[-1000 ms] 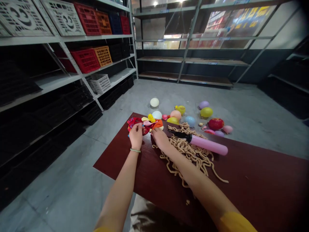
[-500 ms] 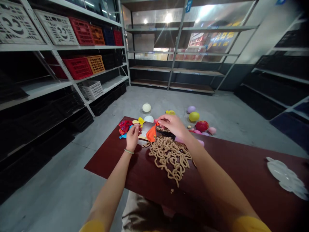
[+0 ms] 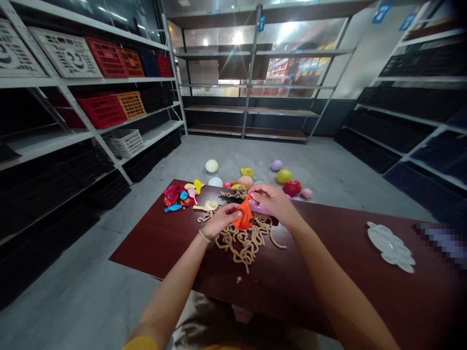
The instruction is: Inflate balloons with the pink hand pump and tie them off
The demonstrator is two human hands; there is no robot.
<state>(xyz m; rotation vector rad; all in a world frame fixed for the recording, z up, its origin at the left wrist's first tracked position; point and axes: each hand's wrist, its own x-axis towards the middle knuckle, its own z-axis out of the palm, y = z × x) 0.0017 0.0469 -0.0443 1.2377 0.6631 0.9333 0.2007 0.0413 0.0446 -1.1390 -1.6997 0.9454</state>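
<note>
A limp orange balloon (image 3: 243,218) hangs in front of me above the table. My right hand (image 3: 273,201) pinches its narrow top end between thumb and fingers. At the balloon's left edge, the closed fingertips of my left hand (image 3: 223,218) grip the rubber. Beneath both hands spreads a heap of tan, curly noodle-like strands (image 3: 245,243). Behind the right fingers lies a long pink-purple balloon (image 3: 260,208). A flat cream balloon (image 3: 208,206) rests left of the heap. Farther left is a pile of limp red, blue, pink and yellow balloons (image 3: 180,197).
The dark red table (image 3: 146,248) carries a white lobed plate (image 3: 390,246) on the right. Several inflated balloons, including a yellow one (image 3: 284,176) and a red one (image 3: 292,188), lie on the floor beyond. Metal shelves (image 3: 251,111) and crates (image 3: 105,111) surround the room.
My left hand has moved right, from beside the cream balloon onto the orange balloon's edge. The right hand still pinches the orange balloon. The camera view has turned slightly right.
</note>
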